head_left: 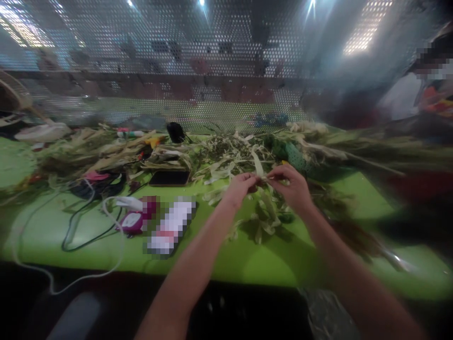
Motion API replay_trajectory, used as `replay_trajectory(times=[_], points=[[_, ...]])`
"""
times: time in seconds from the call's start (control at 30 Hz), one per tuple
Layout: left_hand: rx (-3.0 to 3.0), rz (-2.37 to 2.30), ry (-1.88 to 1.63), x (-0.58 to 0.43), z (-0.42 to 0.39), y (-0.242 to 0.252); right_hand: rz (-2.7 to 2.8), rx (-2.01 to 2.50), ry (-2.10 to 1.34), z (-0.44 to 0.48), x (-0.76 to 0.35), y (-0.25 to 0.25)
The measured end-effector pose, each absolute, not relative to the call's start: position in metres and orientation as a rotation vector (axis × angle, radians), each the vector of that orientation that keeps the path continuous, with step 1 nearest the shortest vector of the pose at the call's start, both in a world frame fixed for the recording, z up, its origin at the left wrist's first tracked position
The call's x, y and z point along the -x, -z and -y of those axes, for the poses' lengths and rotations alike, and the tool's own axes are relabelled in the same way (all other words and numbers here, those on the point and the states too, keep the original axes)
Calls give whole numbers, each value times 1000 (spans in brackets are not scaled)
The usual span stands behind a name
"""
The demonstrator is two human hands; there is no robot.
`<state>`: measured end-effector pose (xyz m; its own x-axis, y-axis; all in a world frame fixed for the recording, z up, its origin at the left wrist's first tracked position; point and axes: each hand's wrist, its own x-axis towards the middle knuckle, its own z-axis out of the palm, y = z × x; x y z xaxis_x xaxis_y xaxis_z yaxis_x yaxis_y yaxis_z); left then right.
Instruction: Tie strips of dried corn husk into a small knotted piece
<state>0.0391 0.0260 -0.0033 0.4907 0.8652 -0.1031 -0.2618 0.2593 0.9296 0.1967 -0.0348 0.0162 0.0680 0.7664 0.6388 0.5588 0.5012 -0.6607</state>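
Observation:
Above the green table, a pale green leaf strip (257, 163) stands up between my fingertips. My left hand (240, 188) pinches it from the left. From the other side my right hand (292, 185) also pinches it, with the fingertips of both hands almost touching. Curled pale leaf pieces (264, 215) hang or lie just below my hands; I cannot tell whether they join the held strip. Behind the hands spreads a heap of loose leaf strips and shreds (230, 146).
A dark phone (170, 178), a purple pack (136, 219) and a white cable (122, 245) lie on the green tabletop (226, 264) at left. Bundles of dry leaves (88, 146) stretch along the back. A perforated metal screen (212, 56) rises behind. A person (403, 97) is at far right.

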Motion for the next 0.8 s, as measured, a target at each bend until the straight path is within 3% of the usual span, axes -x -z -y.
replay_trajectory(times=[0.37,0.8], points=[[-881,-679,-840,-41,-19,0,1752,1187,3,33,-201,-11],[-1131,-672,-879,-43,-20,1,1651,1329,-124,30,-199,-8]])
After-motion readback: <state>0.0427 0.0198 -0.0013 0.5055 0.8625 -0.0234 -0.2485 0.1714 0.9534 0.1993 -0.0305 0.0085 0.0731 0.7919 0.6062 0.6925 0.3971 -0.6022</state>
